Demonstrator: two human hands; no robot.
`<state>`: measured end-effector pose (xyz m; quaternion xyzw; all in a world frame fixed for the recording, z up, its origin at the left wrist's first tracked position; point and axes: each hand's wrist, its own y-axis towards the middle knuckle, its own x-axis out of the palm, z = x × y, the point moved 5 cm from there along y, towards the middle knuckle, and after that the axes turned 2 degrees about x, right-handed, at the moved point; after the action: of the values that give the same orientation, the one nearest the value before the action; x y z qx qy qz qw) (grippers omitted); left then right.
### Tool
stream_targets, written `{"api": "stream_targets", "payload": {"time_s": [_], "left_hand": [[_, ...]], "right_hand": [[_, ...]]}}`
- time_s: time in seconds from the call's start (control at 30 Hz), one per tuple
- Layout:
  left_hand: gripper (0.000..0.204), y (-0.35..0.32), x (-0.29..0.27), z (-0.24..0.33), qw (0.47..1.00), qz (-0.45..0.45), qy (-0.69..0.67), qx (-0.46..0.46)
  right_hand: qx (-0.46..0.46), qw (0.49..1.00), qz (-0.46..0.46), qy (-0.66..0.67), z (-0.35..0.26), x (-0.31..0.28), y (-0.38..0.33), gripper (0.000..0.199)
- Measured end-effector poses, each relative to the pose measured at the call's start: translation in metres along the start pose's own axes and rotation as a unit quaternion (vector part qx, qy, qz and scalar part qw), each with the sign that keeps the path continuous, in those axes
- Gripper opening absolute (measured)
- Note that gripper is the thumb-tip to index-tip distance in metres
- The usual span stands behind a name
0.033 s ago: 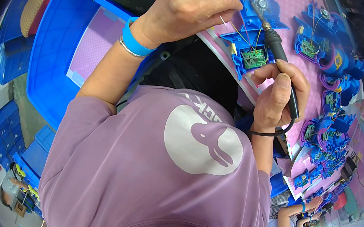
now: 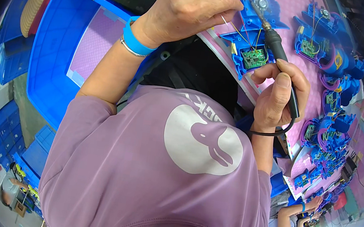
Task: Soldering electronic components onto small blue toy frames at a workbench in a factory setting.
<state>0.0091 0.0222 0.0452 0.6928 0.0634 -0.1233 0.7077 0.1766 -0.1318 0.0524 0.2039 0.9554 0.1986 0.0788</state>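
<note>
A head-worn fisheye view looks down over a person's chest, covered by a mauve T-shirt (image 2: pixel 151 173) with a pale round rabbit emblem, to a pink work surface (image 2: pixel 292 8) at the far right. The left hand (image 2: pixel 191 9), with a blue wristband (image 2: pixel 132 42) and a thin metal bangle at the wrist, reaches far forward; its fingers are bunched in a pinch around a thin pale strand, probably solder wire (image 2: pixel 224 21), whose free end points toward the work — held this way, it seems, so the strand can be fed in finely. The right hand (image 2: pixel 280 96) is closed in a pen-like grasp around the black handle of a soldering iron (image 2: pixel 280 62), thumb on top and fingers wrapped, the metal tip angled away and up, and the black cord looping out below the palm. Iron and strand both aim at a small green circuit board (image 2: pixel 254 58) seated in an open blue plastic housing (image 2: pixel 252 35), just beyond the right thumb; thin red and yellow leads rise from the board to the far half of the housing. Whether the tip touches the board cannot be told. To the right, along the pink surface, lie many more blue and purple housings with green boards (image 2: pixel 327 128), crowded together. On the left stands a large blue plastic crate (image 2: pixel 49 59) with a pink sheet in its bottom — well apart from both hands. In the near right corner another person's arms (image 2: pixel 292 215) work at the same bench.
</note>
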Motion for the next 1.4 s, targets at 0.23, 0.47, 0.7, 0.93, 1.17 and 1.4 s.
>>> {"api": "stream_targets", "payload": {"time_s": [0.23,0.47,0.7,0.93,1.17,1.4], "left_hand": [[0.018,-0.002,0.004,-0.001,0.998,-0.056,0.000,-0.031],[0.018,0.000,0.003,0.000,0.996,-0.079,0.007,-0.038],[0.019,0.002,0.003,0.001,0.995,-0.088,0.021,-0.040],[0.019,0.003,0.002,0.001,0.995,-0.084,0.017,-0.044],[0.019,0.005,0.001,0.002,0.994,-0.091,0.017,-0.056],[0.021,0.028,-0.009,0.013,0.980,-0.126,-0.009,-0.155]], "right_hand": [[-0.005,1.000,0.002,-0.005,0.000,0.001,0.000,0.019],[-0.001,1.000,0.003,0.001,0.001,0.003,0.001,0.019],[-0.002,1.000,-0.004,-0.007,0.001,0.004,0.001,0.018],[-0.007,1.000,0.002,0.006,0.000,0.002,0.001,0.019],[-0.012,1.000,0.002,0.005,-0.001,0.002,0.001,0.019],[-0.008,1.000,0.007,0.000,-0.004,-0.001,0.000,0.020]]}}
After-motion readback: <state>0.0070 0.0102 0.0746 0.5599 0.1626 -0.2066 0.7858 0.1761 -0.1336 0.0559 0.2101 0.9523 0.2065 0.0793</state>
